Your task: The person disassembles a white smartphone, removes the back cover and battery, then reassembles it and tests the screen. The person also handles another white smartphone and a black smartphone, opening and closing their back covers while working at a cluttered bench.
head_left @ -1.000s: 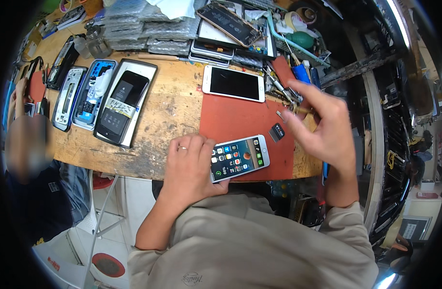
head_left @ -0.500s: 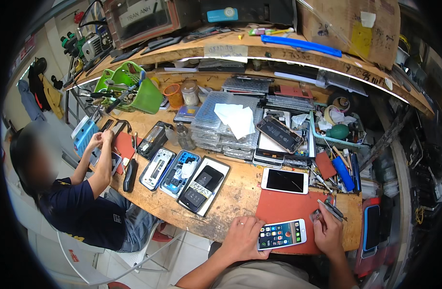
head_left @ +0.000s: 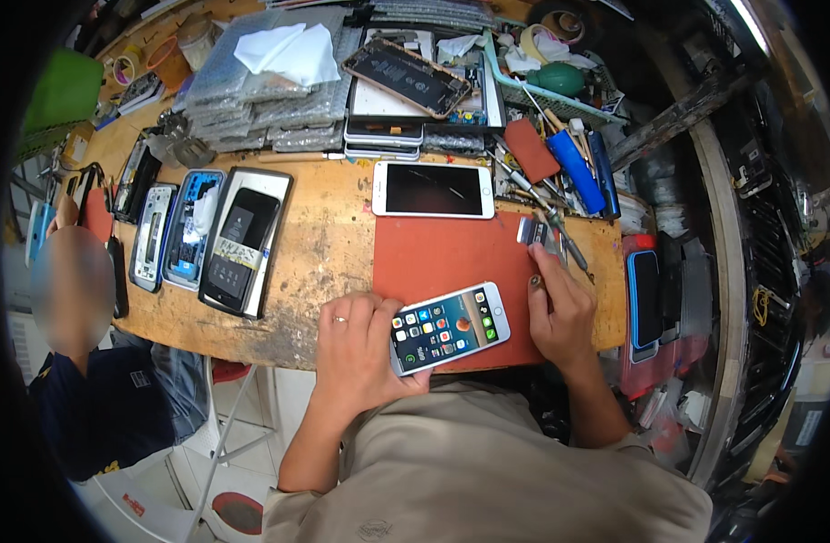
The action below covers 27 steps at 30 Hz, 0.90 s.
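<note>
My left hand (head_left: 353,348) grips the left end of a white smartphone (head_left: 451,328), whose lit screen faces up with several app icons. The phone lies tilted over the front edge of a red mat (head_left: 451,258). Right of it, my right hand (head_left: 564,312) is closed around a small flat-ended tool (head_left: 534,233). Silver and black show at the tool's far end, and a brown round end shows by my thumb; its exact kind I cannot make out. Behind the mat lies another white phone (head_left: 433,190), its dark screen apparently cracked.
Opened phones and parts (head_left: 193,231) lie left on the bench. Bubble-wrapped stacks (head_left: 261,90) and an opened phone (head_left: 410,74) sit at the back. Hand tools and a blue roll (head_left: 575,172) are at right. Another person (head_left: 116,407) sits at far left.
My view has tilted down and swung right, so the bench sits higher and farther left. My left hand still grips the lit phone, and my right hand still holds the small tool.
</note>
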### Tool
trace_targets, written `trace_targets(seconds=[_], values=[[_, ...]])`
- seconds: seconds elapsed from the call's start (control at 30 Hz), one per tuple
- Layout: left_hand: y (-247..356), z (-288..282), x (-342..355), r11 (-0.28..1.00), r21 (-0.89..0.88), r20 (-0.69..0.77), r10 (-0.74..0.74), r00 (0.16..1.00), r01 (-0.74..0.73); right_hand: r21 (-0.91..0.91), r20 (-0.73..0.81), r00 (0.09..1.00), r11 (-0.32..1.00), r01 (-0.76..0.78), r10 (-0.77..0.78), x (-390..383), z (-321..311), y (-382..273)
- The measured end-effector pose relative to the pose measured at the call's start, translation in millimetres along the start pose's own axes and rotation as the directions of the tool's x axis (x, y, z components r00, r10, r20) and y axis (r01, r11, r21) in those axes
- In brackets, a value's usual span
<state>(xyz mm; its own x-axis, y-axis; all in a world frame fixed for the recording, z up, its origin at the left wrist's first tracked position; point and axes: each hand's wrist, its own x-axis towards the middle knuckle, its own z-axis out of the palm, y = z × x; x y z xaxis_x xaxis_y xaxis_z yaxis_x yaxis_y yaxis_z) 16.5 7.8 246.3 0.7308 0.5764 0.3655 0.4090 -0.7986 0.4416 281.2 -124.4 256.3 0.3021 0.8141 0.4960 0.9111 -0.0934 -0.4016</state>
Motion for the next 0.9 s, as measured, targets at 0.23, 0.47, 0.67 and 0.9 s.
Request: trace_targets(seconds=[0.23, 0.47, 0.67, 0.9], values=[[2, -5, 3, 1.000, -0.010, 0.040, -0.014, 0.999, 0.015, 0.106, 0.029, 1.000, 0.994, -0.012, 0.009, -12, 6, -6], [3, -5, 3, 1.000, 0.003, 0.050, -0.025, 0.998, 0.025, 0.109, 0.084, 0.994, 0.991, -0.077, 0.068, -10, 8, -5], [4, -6, 5, 1.000, -0.004, 0.045, -0.021, 0.999, 0.022, 0.067, 0.092, 0.994, 0.996, -0.064, 0.057, -8, 10, -9], [6, -7, 4, 0.999, -0.001, 0.058, -0.053, 0.997, 0.054, 0.078, 0.088, 0.994, 0.994, -0.072, 0.065, -7, 10, -8]])
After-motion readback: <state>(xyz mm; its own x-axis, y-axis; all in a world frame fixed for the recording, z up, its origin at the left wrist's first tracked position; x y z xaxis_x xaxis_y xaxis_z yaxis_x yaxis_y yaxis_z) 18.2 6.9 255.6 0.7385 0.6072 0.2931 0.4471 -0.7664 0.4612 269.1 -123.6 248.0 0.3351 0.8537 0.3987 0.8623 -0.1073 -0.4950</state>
